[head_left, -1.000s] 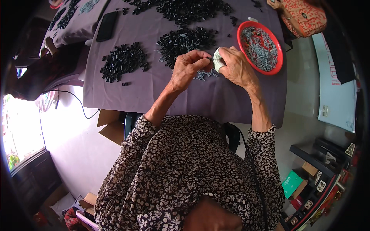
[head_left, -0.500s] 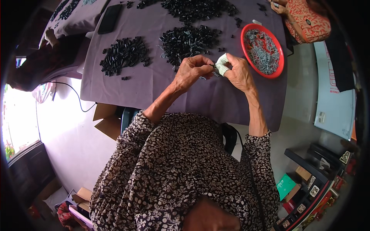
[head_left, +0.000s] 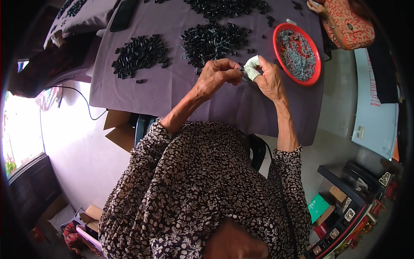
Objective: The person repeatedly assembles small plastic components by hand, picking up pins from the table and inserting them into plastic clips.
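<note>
My left hand (head_left: 219, 77) is closed, thumb and forefinger pinching a small black piece (head_left: 241, 69). Close against it is my right hand (head_left: 268, 78), with white knitted covers (head_left: 252, 68) over its thumb and finger tips. Those covered fingers come together at the black piece; whatever they grip is too small to make out. Just beyond my hands lies a heap of black pieces mixed with grey pins (head_left: 211, 41). A red plate (head_left: 320, 64) full of thin grey pins (head_left: 297, 58) stands to the right of my right hand.
Left of my hands is another heap of black pieces (head_left: 140, 56), and a further heap (head_left: 224, 6) lies at the far edge. A dark phone (head_left: 123, 16) rests on the purple tablecloth (head_left: 168, 97). Another person's hand (head_left: 318, 8) shows at the far right.
My hands stay together at nearly the same place, with the right fingers shifting slightly round the black piece. The table and plate appear slightly shifted in the view.
</note>
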Demonstrator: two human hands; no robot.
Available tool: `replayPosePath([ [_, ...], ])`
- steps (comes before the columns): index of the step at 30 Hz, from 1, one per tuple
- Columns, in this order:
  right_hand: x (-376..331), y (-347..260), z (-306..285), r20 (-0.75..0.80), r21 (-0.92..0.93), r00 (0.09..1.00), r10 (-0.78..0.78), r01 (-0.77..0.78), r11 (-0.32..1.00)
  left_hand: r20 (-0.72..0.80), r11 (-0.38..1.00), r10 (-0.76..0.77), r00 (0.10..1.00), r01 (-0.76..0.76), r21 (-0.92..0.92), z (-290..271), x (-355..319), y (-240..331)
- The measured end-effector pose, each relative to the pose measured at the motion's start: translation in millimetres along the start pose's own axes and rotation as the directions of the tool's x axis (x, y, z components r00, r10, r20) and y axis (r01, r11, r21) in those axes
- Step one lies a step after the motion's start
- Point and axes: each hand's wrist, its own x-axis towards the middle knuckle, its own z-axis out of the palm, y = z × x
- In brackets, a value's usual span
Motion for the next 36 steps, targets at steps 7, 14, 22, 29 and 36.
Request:
replayPosePath([
  [7, -6, -2, 6, 0.002, 0.067, 1.0, 0.02, -0.02, 0.998, -0.051, 0.997, 0.017, 0.999, -0.021, -0.068, 5, -2, -2],
  [14, 4, 11, 1, 0.07, 0.008, 0.997, 0.031, -0.032, 0.999, -0.02, 0.998, 0.031, 0.999, -0.03, 0.047, -5, 1, -9],
  [22, 44, 48, 17, -0.049, -0.294, 0.998, -0.043, 0.027, 0.955, -0.118, 0.963, -0.05, 0.992, 0.016, -0.271, -21, 9, -11],
  [29, 53, 59, 24, 0.111, -0.556, 0.959, -0.26, 0.276, 0.784, -0.165, 0.935, -0.025, 0.986, -0.035, -0.352, -26, 6, -5],
  [36, 49, 57, 17, 0.078, -0.506, 0.962, -0.26, 0.263, 0.821, -0.185, 0.948, -0.019, 0.983, -0.041, -0.315, -28, 8, -8],
])
